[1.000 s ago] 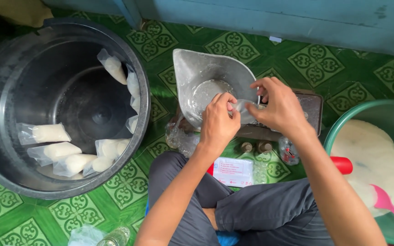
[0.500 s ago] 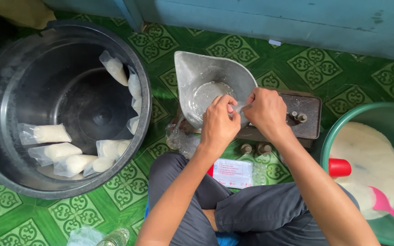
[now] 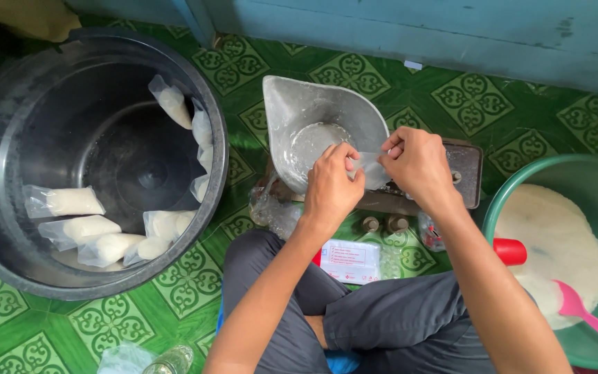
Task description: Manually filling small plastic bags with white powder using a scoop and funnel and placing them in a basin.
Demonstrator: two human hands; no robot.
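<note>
My left hand (image 3: 331,185) and my right hand (image 3: 417,165) meet over a grey metal scale pan (image 3: 292,114), both pinching a small clear plastic bag (image 3: 369,164) held between them. The pan sits on a dark weighing scale (image 3: 465,173) on the floor in front of my crossed legs. The bag looks empty, with its lower part hidden by my fingers.
A big black tub (image 3: 8,270) on the left holds several filled clear bags of white grain (image 3: 81,228). A green basin (image 3: 513,187) of white grain on the right has a pink scoop (image 3: 579,308) and red cup (image 3: 510,251). Small weights (image 3: 380,224) and a white packet (image 3: 349,261) lie nearby.
Both hands have shifted slightly and drawn apart, stretching the clear bag between them over the pan. The camera view has dropped a little.
</note>
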